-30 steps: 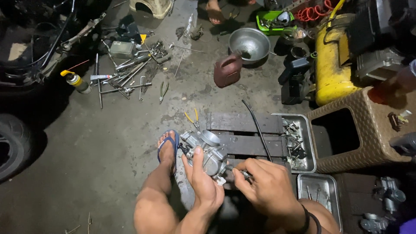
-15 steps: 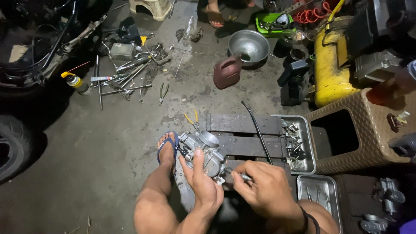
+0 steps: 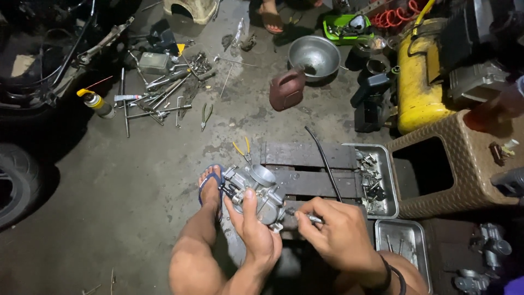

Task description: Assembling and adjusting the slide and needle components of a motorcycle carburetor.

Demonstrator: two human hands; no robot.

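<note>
Left hand (image 3: 256,235) fingers wrapped round grey metal carburettor (image 3: 256,191); right hand (image 3: 338,235) fingers pinching thin metal tool (image 3: 305,217) at its near side; slip risk: tool may skid off, carburettor tilt.

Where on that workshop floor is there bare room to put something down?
The widest bare floor lies between the tyre and the sandalled foot, below the tool pile. A smaller patch sits between the red jug and the wooden pallet. The right side is crowded: parts trays, yellow tank, wicker stool.
</note>
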